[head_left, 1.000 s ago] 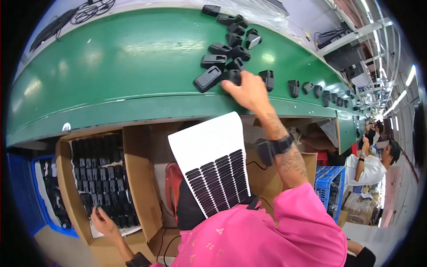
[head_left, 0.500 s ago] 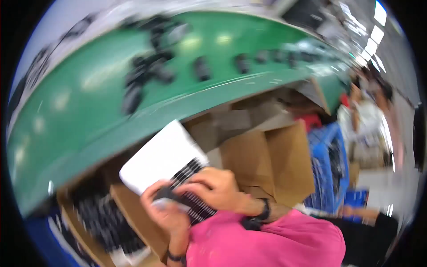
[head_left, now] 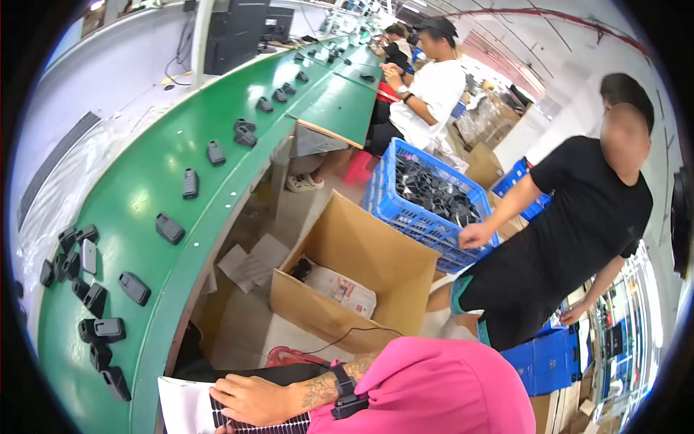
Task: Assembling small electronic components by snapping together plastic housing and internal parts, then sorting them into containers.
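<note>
My right hand (head_left: 253, 399), with a black watch on its tattooed wrist, lies across a white tray (head_left: 186, 409) that has a dark grid of small black parts, at the bottom edge over my lap. Its fingers curl over the tray's top. My pink sleeve (head_left: 434, 390) fills the lower middle. My left hand does not show. To the left the green conveyor belt (head_left: 152, 181) carries several small black housings (head_left: 134, 288), loose and in a cluster near me.
An open cardboard box (head_left: 361, 267) stands on the floor in front of me. Behind it a person in black stands with a hand on a blue crate (head_left: 426, 188) of black parts. Another person in white sits further up the belt. More blue crates (head_left: 553, 358) sit at the right.
The view has swung from the belt and shelf boxes to the right, along the line. My right hand came down off the belt onto the white tray, now low in my lap.
</note>
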